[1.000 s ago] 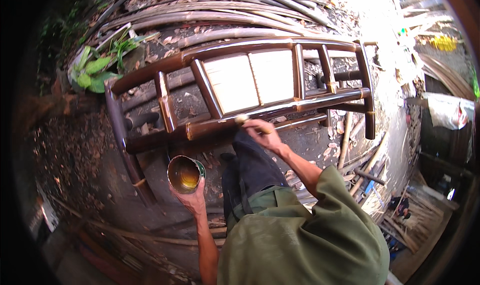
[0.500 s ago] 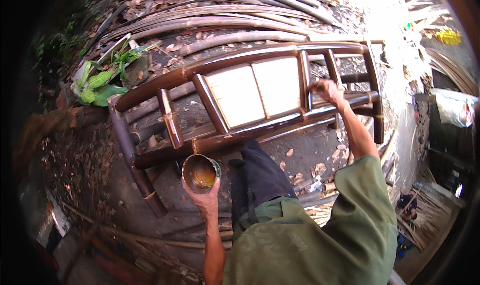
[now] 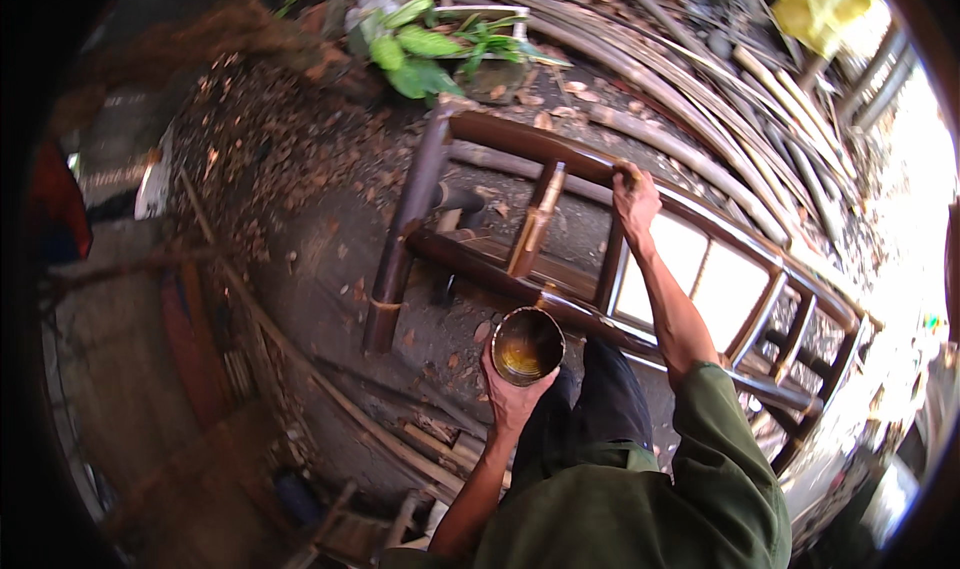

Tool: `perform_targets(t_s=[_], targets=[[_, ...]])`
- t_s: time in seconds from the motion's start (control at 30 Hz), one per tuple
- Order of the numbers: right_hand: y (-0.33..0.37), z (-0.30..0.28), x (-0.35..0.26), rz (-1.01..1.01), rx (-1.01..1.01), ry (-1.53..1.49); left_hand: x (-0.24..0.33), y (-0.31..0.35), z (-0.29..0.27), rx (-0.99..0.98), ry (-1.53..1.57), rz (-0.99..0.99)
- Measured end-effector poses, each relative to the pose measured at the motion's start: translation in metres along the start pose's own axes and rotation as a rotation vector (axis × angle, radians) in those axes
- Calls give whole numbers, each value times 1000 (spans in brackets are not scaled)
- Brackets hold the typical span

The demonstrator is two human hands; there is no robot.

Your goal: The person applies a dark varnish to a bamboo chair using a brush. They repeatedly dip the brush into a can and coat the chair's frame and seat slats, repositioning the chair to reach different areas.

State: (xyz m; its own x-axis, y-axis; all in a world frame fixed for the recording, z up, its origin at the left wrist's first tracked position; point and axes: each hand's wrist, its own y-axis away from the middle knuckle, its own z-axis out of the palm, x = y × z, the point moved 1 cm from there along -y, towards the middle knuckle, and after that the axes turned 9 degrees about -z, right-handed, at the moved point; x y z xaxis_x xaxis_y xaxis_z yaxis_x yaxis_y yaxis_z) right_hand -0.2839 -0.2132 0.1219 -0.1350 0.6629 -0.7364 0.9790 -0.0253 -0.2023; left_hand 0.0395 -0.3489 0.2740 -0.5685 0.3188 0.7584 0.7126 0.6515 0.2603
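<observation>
My left hand [image 3: 512, 394] is wrapped round a small round can [image 3: 528, 345], held upright near my legs, with amber liquid at its bottom. My right hand [image 3: 635, 204] reaches forward to the top rail of a glossy dark brown bamboo bench frame [image 3: 520, 141]. Its fingers are closed on something too small and hidden to make out, where a slat upright meets the rail. A pale panel [image 3: 665, 269] is set in the middle of the frame, partly behind my right forearm. A shorter bamboo slat [image 3: 538, 219] stands to its left.
Long bamboo poles [image 3: 660, 79] lie on the ground beyond the frame. Green leafy plants [image 3: 410, 54] grow at the far left. A yellow sheet or bag [image 3: 822, 9] is at the far right. More poles [image 3: 330, 389] and dry leaves lie on the near left ground.
My view has swung left. My right hand has gone from the right part of the frame to its top rail, left of the panel. My left hand still holds the can.
</observation>
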Motion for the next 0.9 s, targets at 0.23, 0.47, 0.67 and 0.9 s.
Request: perform_targets(t_s=[0.23, 0.47, 0.67, 0.9], targets=[[-56, 153, -131, -197, -189, -280, -27, -1, -18, 166, 246, -267], [86, 234, -182, -594, -335, -715, -40, -7, -32, 270, 405, -344], [40, 240, -169, -317, -382, -1008, -43, -16, -43, 245, 379, -345], [121, 236, -175, 62, -525, -965, -48, -19, -42, 261, 476, -322]])
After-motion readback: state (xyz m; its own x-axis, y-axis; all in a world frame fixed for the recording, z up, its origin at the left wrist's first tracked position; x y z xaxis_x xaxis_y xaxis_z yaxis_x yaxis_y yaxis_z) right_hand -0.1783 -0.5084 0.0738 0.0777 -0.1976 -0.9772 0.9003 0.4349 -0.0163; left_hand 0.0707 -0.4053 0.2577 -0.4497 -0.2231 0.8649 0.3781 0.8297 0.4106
